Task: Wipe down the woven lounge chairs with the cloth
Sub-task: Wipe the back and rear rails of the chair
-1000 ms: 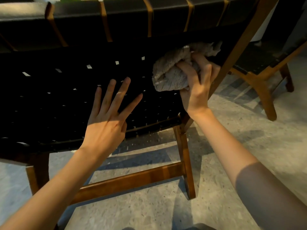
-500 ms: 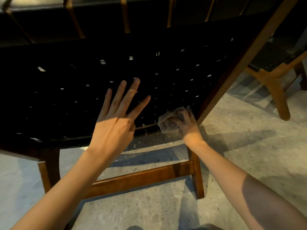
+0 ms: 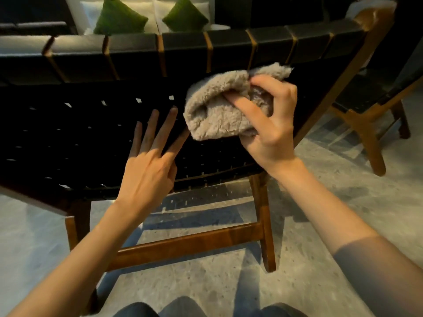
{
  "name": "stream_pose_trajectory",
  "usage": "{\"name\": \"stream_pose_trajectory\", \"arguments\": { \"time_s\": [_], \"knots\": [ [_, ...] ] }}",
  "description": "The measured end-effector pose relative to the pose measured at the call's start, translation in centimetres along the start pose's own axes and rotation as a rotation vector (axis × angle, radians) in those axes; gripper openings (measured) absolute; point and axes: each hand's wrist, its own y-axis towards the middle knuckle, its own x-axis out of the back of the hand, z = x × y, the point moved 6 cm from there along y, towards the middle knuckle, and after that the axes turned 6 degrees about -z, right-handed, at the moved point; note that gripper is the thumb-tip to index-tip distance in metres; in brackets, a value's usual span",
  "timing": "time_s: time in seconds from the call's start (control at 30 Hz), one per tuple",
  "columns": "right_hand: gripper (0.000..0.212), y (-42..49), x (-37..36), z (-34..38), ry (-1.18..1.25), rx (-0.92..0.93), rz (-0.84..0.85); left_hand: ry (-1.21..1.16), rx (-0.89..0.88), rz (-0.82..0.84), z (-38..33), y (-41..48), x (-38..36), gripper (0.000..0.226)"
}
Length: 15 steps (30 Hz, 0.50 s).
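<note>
Nearest the camera, dark-trousered knees (image 3: 206,310) showed above the speckled floor (image 3: 320,225). Beyond them the left grip (image 3: 146,170) lay wide and flat, its straight fingers spread against the black woven back of the lounge chair (image 3: 80,138). Just to its right, the right grip (image 3: 272,124) clutched the bunched grey cloth (image 3: 215,108) against the same weave, below the top rail. Farther right stood a second chair (image 3: 370,124), and two green cushions (image 3: 119,19) lay behind.

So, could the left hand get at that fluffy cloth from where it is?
Probably yes. The left hand lies open against the woven chair back, right beside the cloth, with nothing between them, though the right hand grips it.
</note>
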Motion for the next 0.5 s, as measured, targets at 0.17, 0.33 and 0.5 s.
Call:
{"name": "stream_pose_trajectory", "arguments": {
  "time_s": [0.17, 0.33, 0.5],
  "knots": [
    [0.045, -1.4, -3.4, -0.3, -0.063, -0.043, 0.114, -0.005, 0.014, 0.002, 0.4, 0.6, -0.1, 0.082],
    [0.039, -5.3, -6.0, -1.8, 0.006, -0.188, 0.167, 0.041, 0.003, 0.005, 1.2, -0.2, -0.8, 0.079],
    [0.061, -13.2, -9.1, -0.5, 0.006, -0.141, 0.578, 0.097, -0.006, 0.033, 2.3, -1.8, -1.5, 0.080]
  ]
}}
